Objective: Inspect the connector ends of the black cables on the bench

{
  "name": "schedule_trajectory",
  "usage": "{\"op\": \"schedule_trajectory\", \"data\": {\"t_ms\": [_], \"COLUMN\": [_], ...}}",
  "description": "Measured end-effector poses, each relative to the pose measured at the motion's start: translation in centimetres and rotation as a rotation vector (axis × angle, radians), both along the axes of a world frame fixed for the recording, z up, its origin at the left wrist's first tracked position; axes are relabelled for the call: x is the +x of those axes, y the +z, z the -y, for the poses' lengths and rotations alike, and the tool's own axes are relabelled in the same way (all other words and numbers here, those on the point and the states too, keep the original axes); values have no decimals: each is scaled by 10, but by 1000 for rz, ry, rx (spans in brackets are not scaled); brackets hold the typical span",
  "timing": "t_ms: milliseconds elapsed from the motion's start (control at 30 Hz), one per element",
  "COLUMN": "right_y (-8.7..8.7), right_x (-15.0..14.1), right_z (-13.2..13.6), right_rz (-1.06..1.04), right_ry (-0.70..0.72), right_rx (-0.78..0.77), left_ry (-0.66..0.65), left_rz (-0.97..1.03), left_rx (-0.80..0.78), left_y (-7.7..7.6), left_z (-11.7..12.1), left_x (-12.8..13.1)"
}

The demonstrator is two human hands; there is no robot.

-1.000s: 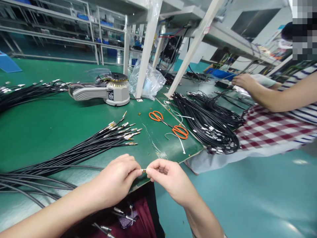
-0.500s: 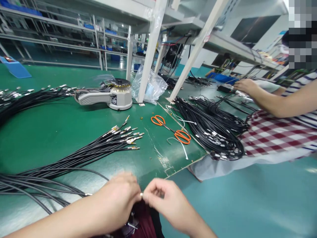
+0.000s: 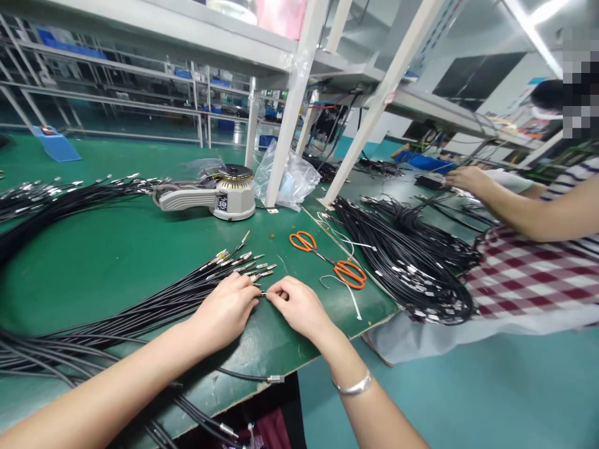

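Observation:
My left hand [image 3: 228,310] and my right hand [image 3: 298,305] rest on the green table [image 3: 116,249], fingertips almost meeting. Both pinch the metal tip of a black cable [image 3: 263,293] between them. They sit at the near end of a fanned bundle of black cables with metal connectors [image 3: 196,288]. One loose cable end [image 3: 274,378] lies close to the table's front edge.
A grey tape dispenser [image 3: 213,194] stands behind the bundle, with orange scissors [image 3: 327,259] to the right. More black cable coils [image 3: 407,255] lie right, next to another person's arm [image 3: 515,202]. White shelf posts [image 3: 292,118] and a plastic bag [image 3: 287,178] stand behind.
Both hands moved up from below the table edge onto the table, to the bundle's connector ends. The view tilted upward.

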State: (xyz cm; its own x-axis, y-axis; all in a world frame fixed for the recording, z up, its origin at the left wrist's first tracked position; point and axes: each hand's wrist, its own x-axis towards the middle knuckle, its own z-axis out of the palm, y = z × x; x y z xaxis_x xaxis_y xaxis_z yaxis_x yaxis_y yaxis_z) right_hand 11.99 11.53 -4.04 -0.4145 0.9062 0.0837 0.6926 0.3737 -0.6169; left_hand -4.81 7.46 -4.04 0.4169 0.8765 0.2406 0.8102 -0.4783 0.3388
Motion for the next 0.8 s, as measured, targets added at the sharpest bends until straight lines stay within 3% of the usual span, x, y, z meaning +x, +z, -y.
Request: {"op": "schedule_trajectory", "data": {"t_ms": [267, 433, 800], "right_y": [17, 21, 18], "right_x": [8, 4, 3], "right_z": [26, 34, 44], "right_rz": [-136, -249, -278], "right_ry": [-16, -32, -89], "right_rx": [-174, -282, -280], "left_ry": [-37, -90, -39], "left_rz": [21, 152, 236], "left_rx": [-107, -239, -257], "left_y": [7, 9, 6], "left_z": [5, 7, 13], "left_x": [-3, -8, 0]}}
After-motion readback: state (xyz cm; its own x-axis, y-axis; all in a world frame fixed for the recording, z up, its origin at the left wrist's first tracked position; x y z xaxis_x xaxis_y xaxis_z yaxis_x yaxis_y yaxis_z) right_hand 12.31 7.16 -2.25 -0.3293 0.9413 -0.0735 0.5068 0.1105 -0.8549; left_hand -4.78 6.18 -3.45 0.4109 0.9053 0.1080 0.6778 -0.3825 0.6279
